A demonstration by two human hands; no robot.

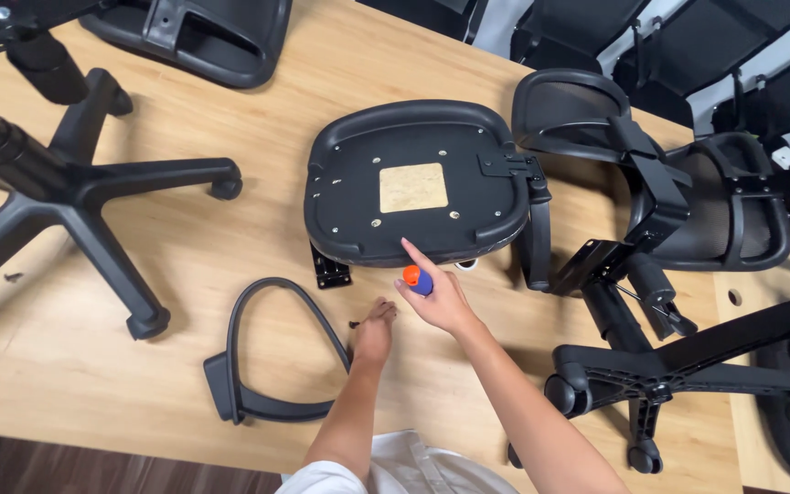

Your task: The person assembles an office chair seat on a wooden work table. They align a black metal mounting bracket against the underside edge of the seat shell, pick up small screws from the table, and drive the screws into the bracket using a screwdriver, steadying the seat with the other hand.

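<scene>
Roughly: right hand (439,297) clamped on one screwdriver (418,278), left fingertips (378,316) together on one screw (355,324).

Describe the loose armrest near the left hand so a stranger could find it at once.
Start at the upturned black seat in the middle of the wooden table. Below it, beside the left hand, lies the armrest. It alone is a detached, flat-lying loop.

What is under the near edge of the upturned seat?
A black bracket juts out below the seat at its left, and something white shows beside the right hand. The rest underneath is hidden.
</scene>
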